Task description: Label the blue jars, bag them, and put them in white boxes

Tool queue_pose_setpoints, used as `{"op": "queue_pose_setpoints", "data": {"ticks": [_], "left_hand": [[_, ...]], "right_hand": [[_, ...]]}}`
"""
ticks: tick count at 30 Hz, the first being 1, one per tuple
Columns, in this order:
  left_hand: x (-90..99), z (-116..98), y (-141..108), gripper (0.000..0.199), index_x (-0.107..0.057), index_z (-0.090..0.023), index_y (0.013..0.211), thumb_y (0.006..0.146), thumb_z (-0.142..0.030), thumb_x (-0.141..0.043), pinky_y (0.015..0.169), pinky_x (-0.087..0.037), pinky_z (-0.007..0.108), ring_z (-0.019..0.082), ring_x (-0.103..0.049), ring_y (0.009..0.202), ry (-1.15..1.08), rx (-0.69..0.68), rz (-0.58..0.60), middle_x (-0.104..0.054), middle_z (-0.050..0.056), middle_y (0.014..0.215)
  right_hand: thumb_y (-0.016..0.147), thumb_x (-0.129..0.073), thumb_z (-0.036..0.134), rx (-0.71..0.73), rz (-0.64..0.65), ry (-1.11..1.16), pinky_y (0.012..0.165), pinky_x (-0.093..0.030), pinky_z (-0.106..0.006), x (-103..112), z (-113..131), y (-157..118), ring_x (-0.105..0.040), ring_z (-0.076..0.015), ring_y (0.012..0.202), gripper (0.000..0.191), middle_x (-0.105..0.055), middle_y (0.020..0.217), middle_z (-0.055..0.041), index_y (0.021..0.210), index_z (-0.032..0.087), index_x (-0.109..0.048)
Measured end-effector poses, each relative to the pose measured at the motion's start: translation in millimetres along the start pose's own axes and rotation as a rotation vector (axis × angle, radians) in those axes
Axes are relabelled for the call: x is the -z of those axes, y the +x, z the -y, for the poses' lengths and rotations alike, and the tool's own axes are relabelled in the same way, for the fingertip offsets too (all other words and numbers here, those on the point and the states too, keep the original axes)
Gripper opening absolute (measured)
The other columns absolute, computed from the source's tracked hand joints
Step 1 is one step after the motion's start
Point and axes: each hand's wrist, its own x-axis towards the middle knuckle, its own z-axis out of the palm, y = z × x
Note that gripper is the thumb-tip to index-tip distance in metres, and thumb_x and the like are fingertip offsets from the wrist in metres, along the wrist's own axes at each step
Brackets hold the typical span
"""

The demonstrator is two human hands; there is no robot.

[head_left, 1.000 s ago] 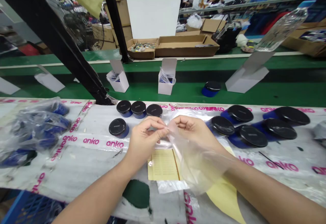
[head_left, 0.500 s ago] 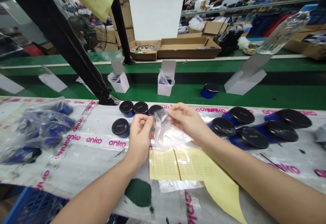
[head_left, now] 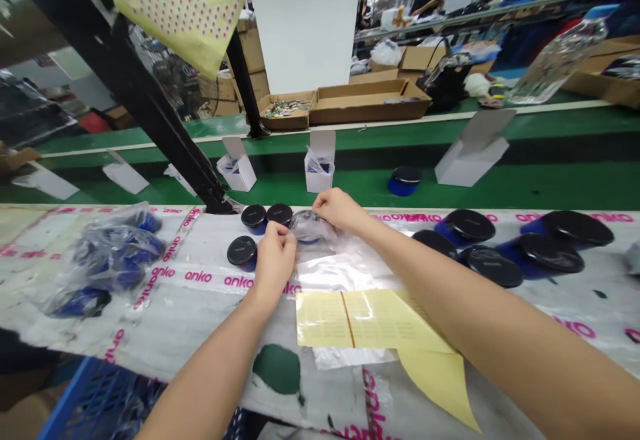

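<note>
A clear plastic bag (head_left: 327,230) is stretched between my two hands, its mouth drawn over a blue jar with a black lid (head_left: 305,219). My left hand (head_left: 277,257) pinches the bag's near-left edge, fingers closed. At the far right edge, my right hand (head_left: 341,209) grips the same bag with bent fingers. Two black-lidded jars (head_left: 267,215) stand just left of the bagged one, and another (head_left: 243,252) sits nearer me. Below the hands lie a flat stack of clear bags (head_left: 337,270) and a yellow label sheet (head_left: 375,323).
Several black-lidded jars (head_left: 543,253) stand on the right. Bagged jars (head_left: 117,250) are heaped on the left. White boxes (head_left: 320,160) stand open on the green conveyor (head_left: 365,183), beside a lone jar (head_left: 405,180). A black post (head_left: 145,113) rises at left; a blue crate (head_left: 75,397) is below.
Both hands have moved slightly forward, bringing the bag from in front of the jar onto its lid. The bag's mouth is spread wider. The camera view has shifted slightly.
</note>
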Motion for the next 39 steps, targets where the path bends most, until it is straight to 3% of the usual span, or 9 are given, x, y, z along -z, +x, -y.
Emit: {"op": "queue_pose_setpoints", "data": {"ticks": [5,9,14,19,22,26,29,33,39], "left_hand": [[3.5,-10.6,1.4,0.015,-0.049,-0.023,0.085,0.085,-0.009,-0.055,0.067,-0.043,0.031,0.026,-0.069,0.073,0.374,-0.075,0.03,-0.065,0.003,0.067],[5.4,-15.7,-5.0,0.019,-0.054,-0.02,0.102,0.086,-0.009,-0.054,0.068,-0.041,0.034,0.032,-0.07,0.078,0.531,-0.096,0.079,-0.069,0.007,0.074],[6.5,-12.2,-9.6,0.009,-0.056,-0.02,0.099,0.09,-0.019,-0.056,0.067,-0.039,0.031,0.029,-0.07,0.079,0.547,-0.138,0.132,-0.069,0.006,0.078],[10.4,-12.2,-8.6,0.016,-0.053,-0.021,0.085,0.093,-0.034,-0.059,0.061,-0.037,0.028,0.021,-0.064,0.069,0.456,-0.167,0.174,-0.064,0.001,0.07],[13.8,-20.1,-11.2,0.036,-0.051,-0.022,0.077,0.098,-0.051,-0.05,0.059,-0.037,0.026,0.017,-0.06,0.062,0.322,-0.191,0.213,-0.062,-0.002,0.064],[16.8,-32.3,-14.9,0.052,-0.046,-0.022,0.063,0.1,-0.058,-0.039,0.063,-0.038,0.028,0.017,-0.059,0.059,0.202,-0.161,0.19,-0.062,0.0,0.057],[18.4,-34.2,-15.3,0.052,-0.046,-0.023,0.062,0.098,-0.06,-0.04,0.061,-0.037,0.029,0.018,-0.059,0.056,0.247,-0.101,0.232,-0.063,0.001,0.056],[19.5,-31.6,-13.6,0.043,-0.044,-0.023,0.064,0.094,-0.053,-0.053,0.055,-0.034,0.027,0.016,-0.057,0.05,0.267,-0.072,0.274,-0.065,0.0,0.057],[25.5,-34.1,-11.9,0.038,-0.048,-0.022,0.066,0.097,-0.044,-0.048,0.053,-0.029,0.026,0.012,-0.045,0.047,0.262,-0.182,0.09,-0.054,-0.005,0.051]], "right_hand": [[0.099,-0.064,0.036,0.052,0.084,-0.163,0.091,-0.058,-0.045,11.5,6.1,4.4,-0.067,-0.0242,0.109,0.034,-0.064,0.131,-0.01,0.129,0.02,-0.062],[0.094,-0.071,0.028,0.15,0.065,-0.218,0.097,-0.054,-0.048,20.4,-7.7,-18.9,-0.064,-0.0268,0.115,0.035,-0.064,0.132,-0.0112,0.127,0.02,-0.065],[0.07,-0.082,0.005,0.346,0.044,-0.057,0.109,-0.046,-0.044,8.4,-21.8,-50.2,-0.059,-0.0294,0.128,0.083,-0.06,0.145,-0.0107,0.145,0.026,-0.053],[0.079,-0.08,0.019,0.337,-0.024,0.151,0.099,-0.051,-0.042,-2.4,-14.3,-52.5,-0.066,-0.027,0.111,0.062,-0.07,0.126,-0.0121,0.137,0.017,-0.059],[0.095,-0.064,0.041,0.257,-0.01,0.258,0.072,-0.058,-0.035,2.4,-13.4,-56.1,-0.069,-0.021,0.082,0.05,-0.073,0.1,-0.0086,0.138,0.017,-0.056],[0.102,-0.041,0.059,0.146,0.003,0.332,0.044,-0.045,-0.027,4.9,-17.2,-66.1,-0.054,-0.0141,0.05,0.05,-0.06,0.071,-0.0013,0.118,0.016,-0.063],[0.099,-0.048,0.058,0.154,0.01,0.369,0.044,-0.039,-0.025,3.1,-18.3,-72.9,-0.048,-0.0123,0.049,0.049,-0.055,0.067,0.0015,0.117,0.017,-0.067],[0.088,-0.067,0.033,0.204,0.023,0.393,0.05,-0.035,-0.025,3.4,-14.5,-78.9,-0.044,-0.0118,0.05,0.051,-0.047,0.056,0.0079,0.135,0.014,-0.064],[0.092,-0.053,0.032,0.243,-0.096,0.374,0.052,-0.035,-0.026,11.7,-6.2,-84.1,-0.047,-0.0133,0.051,0.032,-0.051,0.054,0.0057,0.111,0.014,-0.074]]}}
